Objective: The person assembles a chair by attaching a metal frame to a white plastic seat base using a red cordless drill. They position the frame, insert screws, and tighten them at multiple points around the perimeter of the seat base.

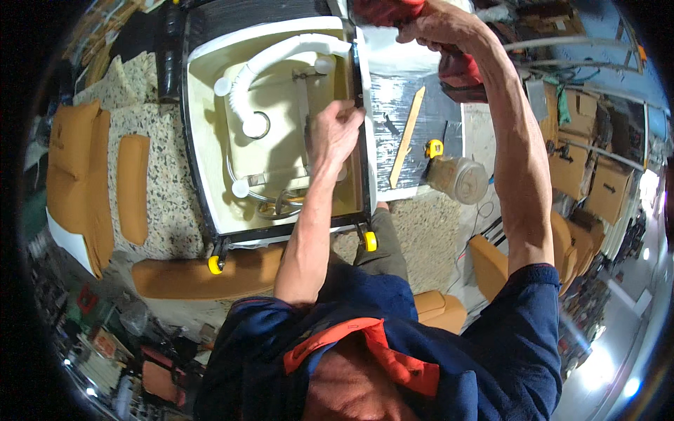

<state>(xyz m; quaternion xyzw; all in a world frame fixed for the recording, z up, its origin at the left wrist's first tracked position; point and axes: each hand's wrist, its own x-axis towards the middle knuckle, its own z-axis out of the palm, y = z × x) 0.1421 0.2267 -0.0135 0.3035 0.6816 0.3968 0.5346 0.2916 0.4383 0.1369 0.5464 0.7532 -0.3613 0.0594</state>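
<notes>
Gripping the right-hand rim of the cream-coloured, black-edged moulded tub shell (203, 161), the left hand (335, 133) has its fingers curled shut over the dark edge strip, thumb toward the inside of the basin. Up at the top of the view, the right hand (439, 27) is closed around a red power tool (385, 11), most likely a drill, though the frame cuts off much of it, and the tool sits right above the far corner of that same rim. Inside the shell, a white corrugated plastic hose (274, 63) arcs across the upper part, ending near a round white fitting (255, 125), with thin clear tubing (242, 184) looping along the bottom. The shell rides on a black frame with yellow caster wheels (216, 264) at its near corners, standing on the speckled terrazzo floor (151, 189). Just beside the shell on the right lies a silver foil-faced sheet surface (393, 105) carrying a long, pale wooden strip (407, 137) laid at a slant, a small yellow tape measure (434, 148) and, touching close by, a cloudy clear plastic jar (460, 179). Tan leather cushions (77, 175) lie on the floor to the left and along the near side.
</notes>
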